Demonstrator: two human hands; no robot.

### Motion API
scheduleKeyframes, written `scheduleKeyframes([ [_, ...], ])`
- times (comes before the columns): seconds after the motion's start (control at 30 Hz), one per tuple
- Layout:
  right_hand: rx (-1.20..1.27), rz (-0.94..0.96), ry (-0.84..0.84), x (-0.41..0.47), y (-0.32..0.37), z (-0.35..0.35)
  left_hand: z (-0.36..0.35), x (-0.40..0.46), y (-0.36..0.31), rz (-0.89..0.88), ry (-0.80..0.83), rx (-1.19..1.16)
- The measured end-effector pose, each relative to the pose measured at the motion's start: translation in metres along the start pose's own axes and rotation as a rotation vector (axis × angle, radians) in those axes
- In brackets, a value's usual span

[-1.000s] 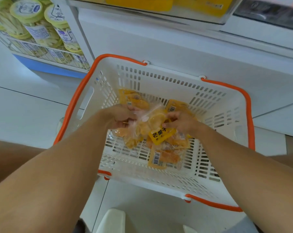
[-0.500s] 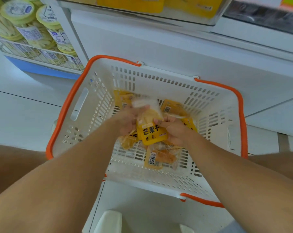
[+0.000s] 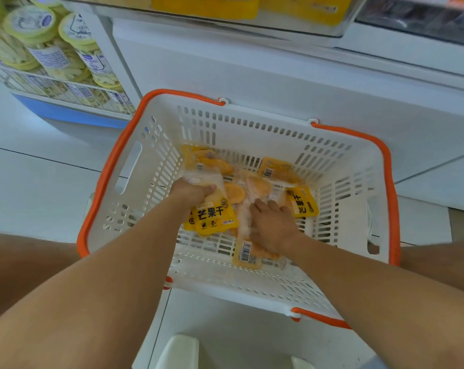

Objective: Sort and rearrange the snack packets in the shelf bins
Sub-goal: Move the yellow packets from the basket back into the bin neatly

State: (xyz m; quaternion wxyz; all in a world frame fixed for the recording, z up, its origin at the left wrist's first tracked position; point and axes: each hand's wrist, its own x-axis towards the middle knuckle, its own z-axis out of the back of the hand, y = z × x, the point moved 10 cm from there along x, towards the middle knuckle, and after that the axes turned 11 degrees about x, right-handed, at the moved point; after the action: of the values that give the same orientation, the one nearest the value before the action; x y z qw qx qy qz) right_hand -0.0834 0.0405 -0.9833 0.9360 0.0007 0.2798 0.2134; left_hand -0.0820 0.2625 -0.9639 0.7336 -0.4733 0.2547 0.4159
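Both hands are working inside the white slotted plastic basket with orange rim handles point(image 3: 111, 166), which is sitting on the pale tiled floor point(image 3: 39, 182) just in front of the white shelf unit point(image 3: 252, 65).

The left hand point(image 3: 192, 191) is gripping a small stack of yellow-and-clear mango snack packets point(image 3: 214, 211), fingers curled over the clear top edge so the printed yellow fronts are hanging face-up and aligned. This looks like gathering a bundle so several can go up at once.

The right hand point(image 3: 272, 222) is lying on the loose packets in the middle of the basket, fingers bent down onto a clear-backed packet with a barcode point(image 3: 245, 249). Whether it is pinching that packet or only pressing on it, I cannot tell.

More loose yellow packets point(image 3: 277, 170) are lying at odd angles against the far wall, one yellow packet with black lettering point(image 3: 302, 203) just beside the right hand.

Above, yellow packets in a clear shelf bin point(image 3: 204, 6) are showing, probably the destination. To the left, clear tubs with pale yellow lids point(image 3: 73, 43) are standing in a wire rack.

Judgement: collecting stage, shelving not yet begun.
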Motion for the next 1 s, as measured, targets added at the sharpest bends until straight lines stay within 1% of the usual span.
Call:
scheduleKeyframes([
  [0.07, -0.029, 0.067, -0.102, 0.003, 0.009, 0.012, -0.001, -0.001, 0.001, -0.03, -0.008, 0.014],
  [0.1, 0.045, 0.108, -0.168, 0.0, 0.012, 0.023, 0.001, -0.001, 0.0, -0.047, -0.036, 0.026],
  [0.13, 0.182, 0.119, -0.222, -0.004, 0.01, 0.035, 0.004, -0.001, -0.001, -0.059, -0.068, 0.022],
  [0.2, 0.526, 0.05, -0.344, -0.011, -0.009, 0.06, 0.012, -0.002, 0.0, -0.046, -0.122, -0.041],
  [0.27, 0.976, -0.126, -0.441, -0.014, -0.039, 0.086, 0.018, -0.007, -0.001, -0.01, -0.113, -0.105],
  [0.3, 1.209, -0.219, -0.436, -0.015, -0.048, 0.093, 0.017, -0.011, -0.004, 0.003, -0.072, -0.125],
  [0.33, 1.377, -0.302, -0.394, -0.014, -0.052, 0.097, 0.011, -0.014, -0.009, 0.006, 0.003, -0.147],
  [0.37, 1.465, -0.347, -0.337, -0.013, -0.053, 0.101, 0.002, -0.02, -0.017, -0.002, 0.095, -0.178],
  [0.4, 1.506, -0.354, -0.28, -0.013, -0.05, 0.105, -0.007, -0.028, -0.027, -0.025, 0.174, -0.198],
  [0.47, 1.62, -0.345, -0.212, -0.012, -0.041, 0.111, -0.018, -0.047, -0.054, -0.112, 0.252, -0.192],
  [0.53, 1.745, -0.366, -0.237, -0.015, -0.034, 0.12, -0.02, -0.06, -0.079, -0.188, 0.234, -0.18],
  [0.6, 1.828, -0.404, -0.328, -0.022, -0.029, 0.136, -0.021, -0.061, -0.095, -0.217, 0.197, -0.175],
  [0.63, 1.853, -0.421, -0.395, -0.026, -0.027, 0.147, -0.021, -0.068, -0.103, -0.219, 0.203, -0.184],
  [0.67, 1.832, -0.428, -0.474, -0.032, -0.026, 0.16, -0.017, -0.093, -0.119, -0.251, 0.229, -0.172],
  [0.7, 1.777, -0.43, -0.556, -0.042, -0.026, 0.176, -0.011, -0.118, -0.135, -0.326, 0.251, -0.148],
  [0.77, 1.684, -0.426, -0.716, -0.068, -0.025, 0.21, 0.003, -0.184, -0.167, -0.534, 0.305, -0.049],
  [0.83, 1.67, -0.434, -0.795, -0.097, -0.025, 0.238, 0.008, -0.22, -0.184, -0.697, 0.381, 0.027],
  [0.87, 1.699, -0.421, -0.774, -0.109, -0.024, 0.251, 0.012, -0.239, -0.192, -0.773, 0.43, 0.067],
  [0.9, 1.752, -0.363, -0.709, -0.12, -0.019, 0.266, 0.017, -0.258, -0.205, -0.855, 0.475, 0.098],
  [0.97, 1.802, -0.109, -0.551, -0.14, -0.006, 0.305, 0.033, -0.292, -0.233, -1.008, 0.515, 0.089],
  [1.0, 1.777, 0.052, -0.478, -0.154, 0.004, 0.33, 0.044, -0.309, -0.247, -1.075, 0.494, 0.076],
])
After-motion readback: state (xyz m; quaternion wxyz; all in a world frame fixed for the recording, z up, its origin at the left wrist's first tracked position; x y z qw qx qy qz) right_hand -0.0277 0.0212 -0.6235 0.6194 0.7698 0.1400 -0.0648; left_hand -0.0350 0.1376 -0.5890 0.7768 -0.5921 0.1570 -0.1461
